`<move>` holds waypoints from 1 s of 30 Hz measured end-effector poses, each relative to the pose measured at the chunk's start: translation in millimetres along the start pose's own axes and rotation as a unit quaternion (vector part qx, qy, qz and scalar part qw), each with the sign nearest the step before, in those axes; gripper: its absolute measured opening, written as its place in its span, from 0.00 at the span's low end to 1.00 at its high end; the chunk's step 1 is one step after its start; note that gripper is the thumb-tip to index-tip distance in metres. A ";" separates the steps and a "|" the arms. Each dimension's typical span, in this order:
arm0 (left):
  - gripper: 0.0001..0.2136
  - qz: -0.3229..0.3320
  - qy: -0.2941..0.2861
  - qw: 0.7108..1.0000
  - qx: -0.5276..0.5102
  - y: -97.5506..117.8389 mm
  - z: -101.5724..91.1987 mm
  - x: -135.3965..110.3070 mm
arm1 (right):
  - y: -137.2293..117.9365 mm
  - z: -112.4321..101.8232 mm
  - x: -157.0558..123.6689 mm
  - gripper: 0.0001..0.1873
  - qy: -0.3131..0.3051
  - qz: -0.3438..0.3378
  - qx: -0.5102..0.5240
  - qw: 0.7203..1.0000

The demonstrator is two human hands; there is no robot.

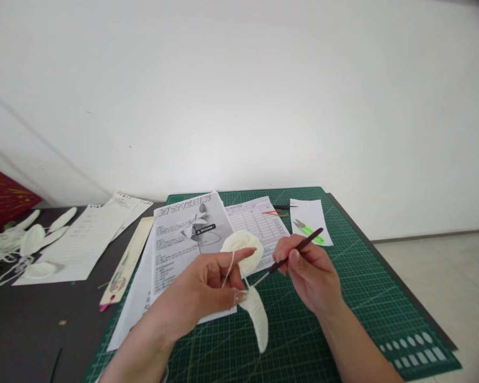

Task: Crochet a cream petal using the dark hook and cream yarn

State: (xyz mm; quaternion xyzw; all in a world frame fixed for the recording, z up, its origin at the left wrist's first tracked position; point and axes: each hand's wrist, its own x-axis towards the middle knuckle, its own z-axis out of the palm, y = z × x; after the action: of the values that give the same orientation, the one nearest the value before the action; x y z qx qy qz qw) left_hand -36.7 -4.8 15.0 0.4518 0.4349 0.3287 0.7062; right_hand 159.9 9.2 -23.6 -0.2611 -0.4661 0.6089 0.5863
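My left hand (207,284) pinches the top end of a white crocheted petal (257,319), which hangs down over the green mat. White yarn (230,266) loops over its raised index finger. A crochet hook (303,246) with a dark handle is gripped in my right hand (309,271), its metal tip at the petal's upper edge beside my left thumb. Behind my fingers sits a ball of white yarn (243,247), partly covered by the left index finger.
On the green cutting mat (303,335) lie a printed pattern sheet (175,229), a table sheet (259,213) and green thread snips (313,234) on white paper. Several white crocheted petals (34,239), note sheets (91,234) and a beige ruler-like strip (127,260) are at left. A wall (239,106) rises behind.
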 end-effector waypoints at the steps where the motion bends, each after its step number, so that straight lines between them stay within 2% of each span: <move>1: 0.03 0.003 0.000 1.000 0.004 -0.5 -0.3 0.3 | -0.3 -0.6 -0.5 0.09 -0.006 -0.009 -0.010 1.000; 7: 0.05 0.009 -0.002 1.000 0.026 -0.4 -0.6 1.4 | -3.0 -4.2 -6.4 0.09 -0.039 -0.089 -0.096 0.991; 11: 0.03 -0.005 0.008 0.999 0.046 0.4 -0.6 2.2 | -9.2 -4.6 -11.9 0.07 -0.076 -0.151 -0.186 0.968; 15: 0.04 0.022 0.012 0.996 0.091 -1.6 -1.1 5.0 | -15.1 -0.9 -17.1 0.08 -0.116 -0.206 -0.283 0.930; 21: 0.07 0.041 0.066 0.988 0.133 -2.4 0.2 8.3 | -14.7 5.6 -22.3 0.12 -0.158 -0.292 -0.377 0.865; 26: 0.05 0.052 0.079 0.988 0.126 -2.3 3.3 10.2 | -12.3 6.6 -24.7 0.12 -0.157 -0.325 -0.409 0.838; 30: 0.04 0.075 0.111 0.981 0.141 -4.2 4.5 11.2 | -12.6 11.8 -27.0 0.10 -0.157 -0.355 -0.482 0.785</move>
State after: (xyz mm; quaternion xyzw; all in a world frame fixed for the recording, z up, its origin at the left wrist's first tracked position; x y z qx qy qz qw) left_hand -27.7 1.7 8.5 0.5388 0.5180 0.3640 0.5558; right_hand 160.4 -21.2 -13.7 -0.2269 -0.8443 0.0861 0.4777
